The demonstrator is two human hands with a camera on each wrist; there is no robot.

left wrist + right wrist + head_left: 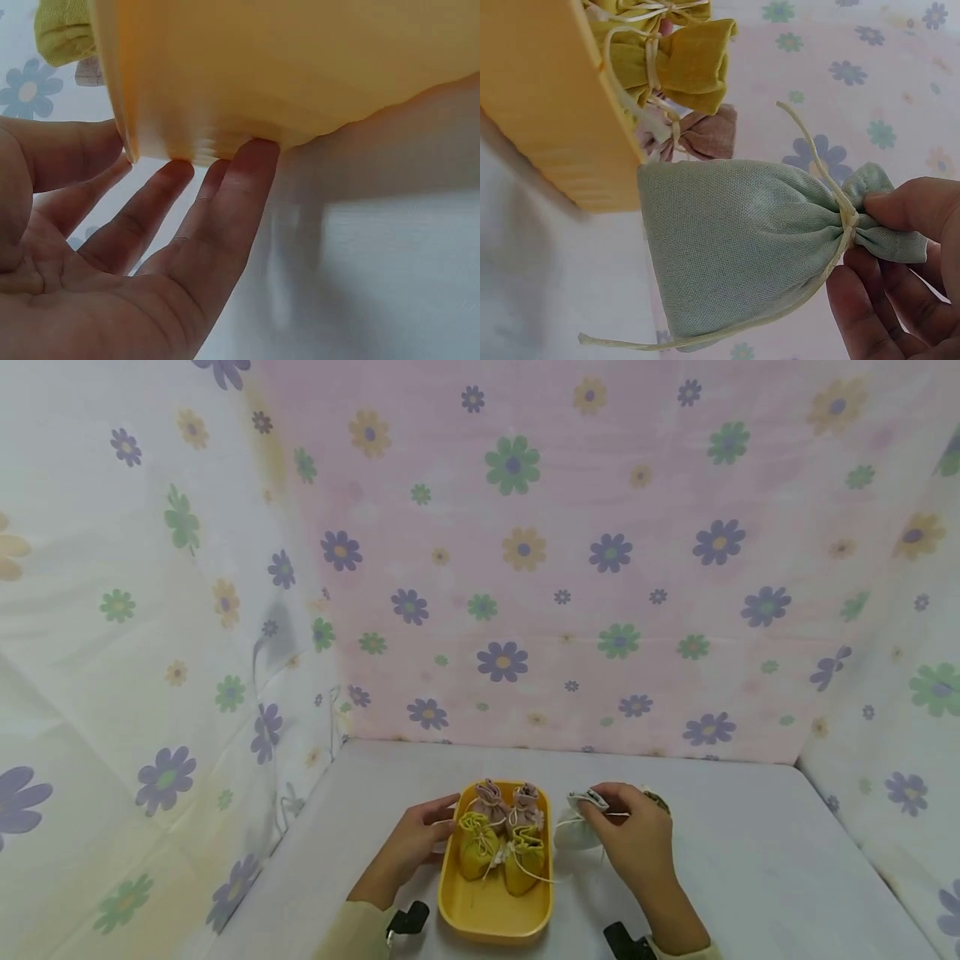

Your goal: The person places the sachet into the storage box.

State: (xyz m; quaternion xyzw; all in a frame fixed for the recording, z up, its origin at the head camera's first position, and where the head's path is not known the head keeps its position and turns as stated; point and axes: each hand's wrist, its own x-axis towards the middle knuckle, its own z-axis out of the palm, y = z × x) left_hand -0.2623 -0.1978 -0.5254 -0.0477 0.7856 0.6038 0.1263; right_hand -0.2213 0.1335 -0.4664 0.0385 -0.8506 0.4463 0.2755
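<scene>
A yellow tray (495,927) stands in the middle of the table, holding two yellow drawstring pouches (477,857) at the centre and two pinkish-mauve pouches (491,804) at the far end. My left hand (414,845) touches the tray's left side; in the left wrist view its fingers (251,180) reach fairly straight against the outer wall, thumb at the rim. Right of the tray, my right hand (637,835) pinches the gathered neck of a pale green drawstring pouch (742,240). The pouch's cream cord is tied, its ends hanging loose.
Behind the right hand, a small dark green item (657,800) shows partly; the hand hides the rest. The white tabletop (780,860) extends to both sides. Flower-patterned cloth (555,693) hangs behind the table and along both sides.
</scene>
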